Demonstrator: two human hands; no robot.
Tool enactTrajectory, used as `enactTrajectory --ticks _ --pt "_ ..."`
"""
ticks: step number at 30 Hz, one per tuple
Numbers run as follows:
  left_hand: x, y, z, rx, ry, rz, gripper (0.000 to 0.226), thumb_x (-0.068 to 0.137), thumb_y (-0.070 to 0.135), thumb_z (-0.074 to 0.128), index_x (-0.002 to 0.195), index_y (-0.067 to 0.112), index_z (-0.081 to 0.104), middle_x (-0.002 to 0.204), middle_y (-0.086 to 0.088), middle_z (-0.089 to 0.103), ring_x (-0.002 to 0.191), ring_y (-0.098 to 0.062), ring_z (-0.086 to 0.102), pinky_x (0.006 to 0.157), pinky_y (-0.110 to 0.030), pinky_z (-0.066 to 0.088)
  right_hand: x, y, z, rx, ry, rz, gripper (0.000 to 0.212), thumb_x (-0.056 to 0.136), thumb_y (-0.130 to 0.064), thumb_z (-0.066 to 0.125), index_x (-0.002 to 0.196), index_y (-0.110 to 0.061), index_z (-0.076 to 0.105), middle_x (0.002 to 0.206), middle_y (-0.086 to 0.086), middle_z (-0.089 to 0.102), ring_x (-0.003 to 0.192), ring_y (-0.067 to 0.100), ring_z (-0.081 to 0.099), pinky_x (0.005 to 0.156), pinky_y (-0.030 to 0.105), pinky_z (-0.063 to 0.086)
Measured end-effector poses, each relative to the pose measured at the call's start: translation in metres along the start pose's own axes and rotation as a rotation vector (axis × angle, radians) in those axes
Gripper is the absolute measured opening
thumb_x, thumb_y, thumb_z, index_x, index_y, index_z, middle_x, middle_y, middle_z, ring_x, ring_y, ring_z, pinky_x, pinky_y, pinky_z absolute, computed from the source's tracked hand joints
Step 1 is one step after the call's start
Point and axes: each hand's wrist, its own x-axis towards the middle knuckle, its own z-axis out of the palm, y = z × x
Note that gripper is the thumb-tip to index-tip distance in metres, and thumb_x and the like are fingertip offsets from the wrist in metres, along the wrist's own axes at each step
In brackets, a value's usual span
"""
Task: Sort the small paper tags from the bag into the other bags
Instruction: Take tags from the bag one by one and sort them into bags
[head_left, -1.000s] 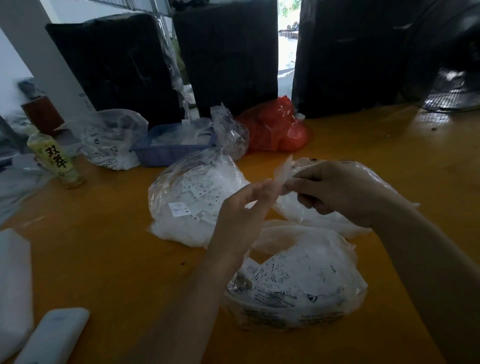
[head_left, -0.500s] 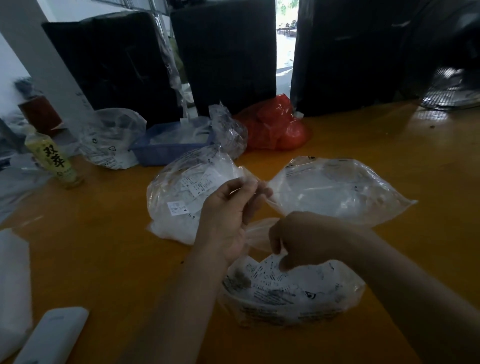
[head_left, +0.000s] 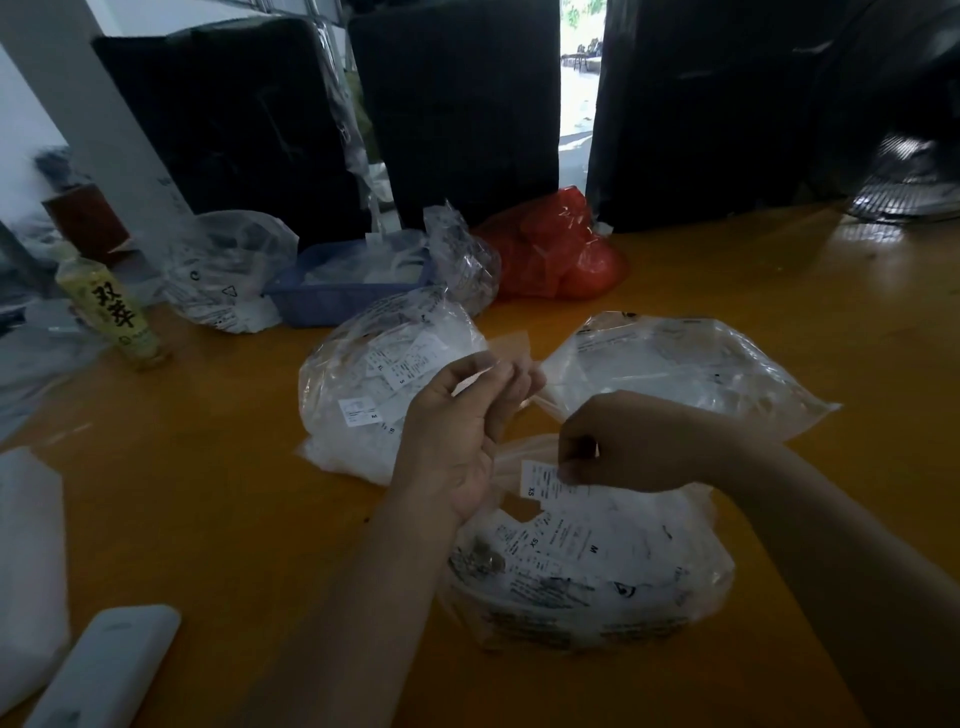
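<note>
Three clear plastic bags lie on the yellow table (head_left: 208, 493). The near bag (head_left: 597, 577) holds many white printed paper tags. My right hand (head_left: 628, 441) hovers over its mouth and pinches one white tag marked XS (head_left: 543, 480). My left hand (head_left: 462, 426) is raised between the bags and pinches a thin paper tag (head_left: 511, 345) with its fingertips. The left bag (head_left: 379, 384) is full of white tags. The right bag (head_left: 680, 374) looks nearly flat, with few tags inside.
A blue basket (head_left: 332, 296), a red plastic bag (head_left: 556, 254) and another clear bag (head_left: 223, 270) sit at the back. A green drink bottle (head_left: 114, 312) stands at the left. A white device (head_left: 104, 670) lies near the front left. Black wrapped bundles (head_left: 452, 104) line the far edge.
My right hand dropped from the left hand to the near bag's mouth and has lifted out one white tag. My left hand stayed raised, still holding its paper piece.
</note>
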Motion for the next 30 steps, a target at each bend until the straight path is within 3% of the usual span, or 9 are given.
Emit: enactTrajectory --ticks 6,9,13,17,22,27,30 --pt "0.0 -0.002 0.0 0.1 0.065 -0.028 0.011 0.09 0.005 0.073 0.102 0.006 0.074 0.098 -0.011 0.081 0.091 -0.019 0.078 0.055 -0.016 0.057 -0.001 0.01 -0.001 0.091 0.008 0.006 0.02 0.096 -0.04 0.067 0.107 -0.029 0.079 0.088 -0.01 0.077 0.065 0.001 0.069 0.076 0.026 0.06" --pt "0.001 -0.001 -0.001 0.059 0.086 -0.011 0.015 0.083 0.001 0.076 0.098 0.001 0.075 0.097 -0.014 0.08 0.094 -0.021 0.077 0.056 -0.014 0.057 -0.003 0.015 -0.005 0.138 0.077 0.022 0.016 0.098 -0.039 0.065 0.101 -0.028 0.076 0.085 -0.008 0.076 0.063 -0.002 0.069 0.069 0.019 0.055" --pt "0.002 -0.002 -0.002 0.02 0.098 0.017 0.009 0.089 -0.007 0.068 0.092 0.001 0.072 0.097 -0.014 0.079 0.095 -0.023 0.078 0.062 -0.016 0.06 -0.01 0.018 -0.014 0.401 0.257 0.075 0.01 0.098 -0.023 0.066 0.088 -0.022 0.068 0.069 -0.01 0.072 0.058 0.002 0.068 0.053 0.016 0.049" --pt "0.004 -0.002 -0.003 0.017 0.084 0.04 0.014 0.092 -0.011 0.065 0.097 0.001 0.071 0.099 -0.016 0.078 0.096 -0.025 0.078 0.069 -0.019 0.062 -0.018 0.018 -0.023 0.589 0.508 0.118 0.001 0.093 -0.018 0.072 0.094 -0.018 0.071 0.065 -0.022 0.068 0.052 -0.007 0.059 0.045 0.007 0.04" --pt "0.006 -0.004 0.0 -0.008 0.057 0.055 0.009 0.092 0.0 0.07 0.099 -0.004 0.074 0.098 -0.019 0.078 0.095 -0.026 0.077 0.08 -0.027 0.064 -0.023 0.011 -0.03 0.689 0.734 0.144 0.006 0.095 -0.029 0.069 0.089 -0.026 0.07 0.067 -0.011 0.066 0.053 -0.005 0.058 0.045 0.007 0.04" --pt "0.006 -0.007 -0.002 0.026 0.031 0.082 0.016 0.095 0.008 0.069 0.106 -0.004 0.074 0.103 -0.019 0.078 0.104 -0.028 0.076 0.086 -0.028 0.063 -0.028 0.002 -0.036 0.709 0.795 0.083 0.007 0.1 -0.024 0.062 0.102 -0.019 0.067 0.081 -0.005 0.072 0.07 0.005 0.071 0.061 0.014 0.055" --pt "0.005 -0.01 -0.002 0.085 -0.004 0.128 0.024 0.091 0.006 0.07 0.112 -0.005 0.072 0.108 -0.023 0.077 0.104 -0.028 0.076 0.087 -0.026 0.062 -0.029 -0.003 -0.036 0.682 0.856 0.046 0.005 0.099 -0.021 0.063 0.101 -0.02 0.068 0.082 -0.007 0.072 0.073 0.003 0.072 0.065 0.011 0.055"
